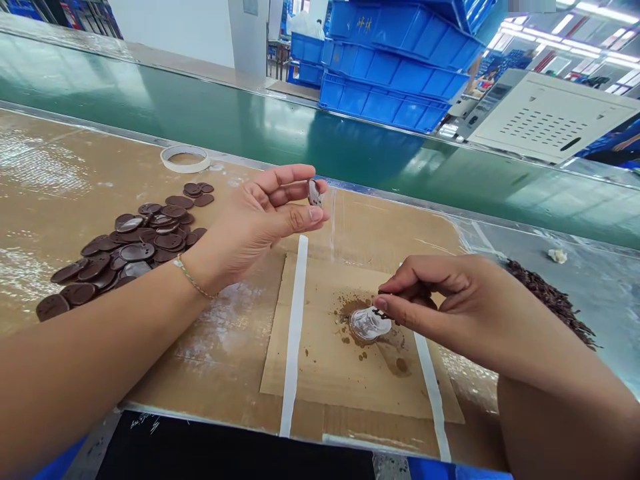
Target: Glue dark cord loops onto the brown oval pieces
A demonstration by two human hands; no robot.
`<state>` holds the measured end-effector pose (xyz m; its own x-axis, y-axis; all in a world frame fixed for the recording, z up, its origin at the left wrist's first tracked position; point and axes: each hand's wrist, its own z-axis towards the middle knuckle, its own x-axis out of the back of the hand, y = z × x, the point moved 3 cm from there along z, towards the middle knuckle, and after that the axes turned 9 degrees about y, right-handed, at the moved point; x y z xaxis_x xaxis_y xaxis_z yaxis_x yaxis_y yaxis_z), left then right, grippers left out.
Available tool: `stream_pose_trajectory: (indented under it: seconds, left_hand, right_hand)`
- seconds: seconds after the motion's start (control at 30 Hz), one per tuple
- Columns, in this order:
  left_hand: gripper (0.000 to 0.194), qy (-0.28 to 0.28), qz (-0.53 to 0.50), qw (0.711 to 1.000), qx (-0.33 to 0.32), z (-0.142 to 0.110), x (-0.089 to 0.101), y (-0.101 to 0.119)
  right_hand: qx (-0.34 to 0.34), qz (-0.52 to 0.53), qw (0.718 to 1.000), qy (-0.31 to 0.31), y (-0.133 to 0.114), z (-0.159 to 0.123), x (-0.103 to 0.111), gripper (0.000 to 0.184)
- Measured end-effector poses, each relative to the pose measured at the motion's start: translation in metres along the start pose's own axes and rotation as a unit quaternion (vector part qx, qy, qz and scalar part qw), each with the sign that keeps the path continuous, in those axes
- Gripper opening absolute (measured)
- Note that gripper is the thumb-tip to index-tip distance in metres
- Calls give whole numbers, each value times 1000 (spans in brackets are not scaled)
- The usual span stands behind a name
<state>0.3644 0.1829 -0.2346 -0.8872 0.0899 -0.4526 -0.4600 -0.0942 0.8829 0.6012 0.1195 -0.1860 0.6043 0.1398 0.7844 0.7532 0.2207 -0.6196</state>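
My left hand (270, 217) is raised over the cardboard-covered bench, fingers curled, pinching a small grey piece (314, 193) between thumb and fingertips. My right hand (450, 300) hovers lower to the right, fingers closed on a small dark part (381, 313) at the edge of a clear round disc (367, 325). The disc lies on a cardboard sheet (320, 360) stained with brown dust. A heap of dark brown round discs (131, 247) lies to the left of my left forearm.
A roll of tape (185, 159) lies at the bench's far edge. Behind runs a green conveyor belt (280, 130), with stacked blue crates (395, 67) and a beige metal box (550, 117) beyond. Dark brown trimmings (550, 300) are piled on the right.
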Motion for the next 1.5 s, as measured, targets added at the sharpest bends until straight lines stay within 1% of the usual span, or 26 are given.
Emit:
stream_pose_trajectory:
  seconds: [0.27, 0.43, 0.6, 0.77, 0.83, 0.87, 0.97, 1.0, 1.03, 1.13, 1.17, 1.23, 1.3, 1.33, 1.4, 1.5]
  left_hand:
    - [37, -2, 16, 1000, 5, -1, 0, 1]
    - [36, -4, 15, 1000, -6, 1, 1, 1]
    - [36, -14, 21, 1000, -16, 1, 3, 0]
    - [35, -13, 18, 1000, -20, 2, 3, -1]
    - [36, -13, 17, 1000, -17, 2, 3, 0]
    - [36, -14, 14, 1000, -15, 2, 3, 0]
    - [37, -14, 3, 1000, -5, -1, 0, 1]
    - [37, -15, -1, 1000, 2, -3, -2, 0]
    - [37, -18, -7, 1000, 9, -4, -3, 0]
    - [36, -40, -39, 998, 40, -11, -9, -4]
    - [36, -50, -53, 996, 54, -14, -10, -6]
    - [37, -66, -76, 991, 87, -19, -14, -10]
    - [40, -74, -90, 985, 129, -26, -19, -13]
    - [41, -79, -94, 981, 152, -30, -23, -14]
    - [43, -96, -103, 969, 201, -39, -29, -16]
    - [40, -124, -117, 955, 243, -47, -37, -18]
  right_hand:
    - [-16, -11, 1000, -16, -1, 1, -5, 25]
    - [-3, -32, 999, 15, -5, 2, 0, 24]
    - [-23, -23, 999, -15, -4, 0, -3, 17]
    - [-16, -25, 999, -15, -3, -1, -2, 16]
    - [4, -21, 1000, 11, -2, -2, 3, 15]
    - [16, -17, 999, 40, -2, -3, 7, 15]
    - [35, 40, 985, 167, 0, -6, 21, 13]
    - [37, 63, 979, 192, 1, -7, 23, 11]
    - [41, 81, 975, 201, 1, -8, 24, 10]
    - [72, 102, 978, 168, -3, -8, 21, 10]
    - [80, 111, 975, 177, -5, -9, 20, 10]
    - [91, 154, 957, 228, -9, -11, 18, 10]
    - [96, 199, 931, 289, -11, -14, 16, 12]
    - [102, 217, 922, 303, -12, -14, 14, 13]
    - [104, 244, 916, 300, -14, -14, 9, 11]
    - [97, 266, 925, 254, -17, -8, 1, 7]
